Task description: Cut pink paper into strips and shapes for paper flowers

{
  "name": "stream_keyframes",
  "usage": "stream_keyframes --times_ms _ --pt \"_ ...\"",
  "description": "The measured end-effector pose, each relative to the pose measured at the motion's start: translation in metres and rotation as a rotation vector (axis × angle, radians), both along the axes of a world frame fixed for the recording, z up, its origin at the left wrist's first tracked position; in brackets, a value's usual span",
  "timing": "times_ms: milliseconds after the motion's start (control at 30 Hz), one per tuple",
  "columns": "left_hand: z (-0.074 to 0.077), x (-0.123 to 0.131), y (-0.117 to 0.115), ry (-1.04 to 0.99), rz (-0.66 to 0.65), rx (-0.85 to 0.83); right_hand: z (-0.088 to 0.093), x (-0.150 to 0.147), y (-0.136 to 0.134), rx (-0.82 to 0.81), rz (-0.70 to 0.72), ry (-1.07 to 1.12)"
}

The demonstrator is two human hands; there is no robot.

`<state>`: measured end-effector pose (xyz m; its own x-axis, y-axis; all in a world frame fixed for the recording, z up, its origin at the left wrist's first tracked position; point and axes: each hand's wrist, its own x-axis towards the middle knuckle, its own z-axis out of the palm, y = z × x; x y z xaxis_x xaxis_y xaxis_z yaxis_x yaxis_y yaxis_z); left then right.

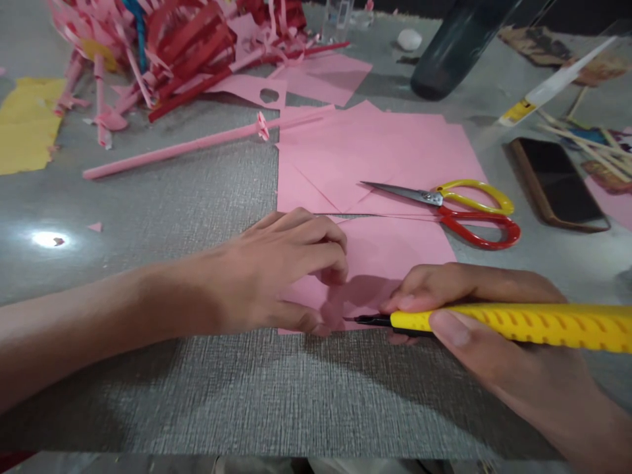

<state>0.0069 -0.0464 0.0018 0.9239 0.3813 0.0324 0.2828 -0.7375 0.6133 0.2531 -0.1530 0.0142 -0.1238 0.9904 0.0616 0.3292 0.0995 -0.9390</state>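
Observation:
My left hand (281,270) rests on a pink sheet of paper (405,243) near the table's front, fingers curved and apart, its thumb at the sheet's front edge. In my right hand (533,375) is a yellow craft knife (533,322) with a black nose. The knife lies nearly level and points left, its thin dark tip at the paper just right of my left thumb. Behind the sheet is a stack of pink paper (390,148). Scissors (435,197) with one yellow and one red handle lie across both, blades pointing left.
A rolled pink paper stick (182,150) lies at left, below a heap of pink and red paper pieces (192,46). Yellow paper (27,125) is at far left. A phone (557,181), a glue tube (548,85) and a dark bottle (459,46) stand or lie at right.

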Motion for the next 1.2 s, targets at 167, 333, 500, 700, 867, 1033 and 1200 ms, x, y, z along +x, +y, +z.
stream_keyframes --times_ms 167,333,500,700,867,1033,1200 --pt "-0.0004 0.0004 0.0001 -0.013 0.005 -0.009 0.0032 -0.0012 -0.0002 0.016 -0.014 -0.015" --pt "-0.0016 0.0008 0.0005 -0.015 0.001 -0.006 0.0059 -0.0023 0.0003 -0.004 -0.017 -0.02" --pt "-0.0013 0.0004 -0.0001 -0.015 0.01 -0.013 0.0059 -0.0019 -0.001 0.008 -0.022 -0.014" --pt "0.0009 0.0008 -0.0005 -0.011 0.016 -0.035 0.0062 -0.0021 -0.0014 -0.002 -0.02 -0.021" --pt "0.0015 0.0011 -0.0006 -0.01 0.017 -0.042 0.0056 -0.0041 0.001 0.024 -0.025 -0.02" --pt "0.0008 0.001 0.0002 -0.01 0.012 -0.051 0.0051 -0.0019 0.0003 0.035 -0.014 -0.037" --pt "0.0013 0.0011 0.0004 0.003 0.006 -0.032 0.0049 -0.0018 -0.0012 0.054 -0.002 -0.038"
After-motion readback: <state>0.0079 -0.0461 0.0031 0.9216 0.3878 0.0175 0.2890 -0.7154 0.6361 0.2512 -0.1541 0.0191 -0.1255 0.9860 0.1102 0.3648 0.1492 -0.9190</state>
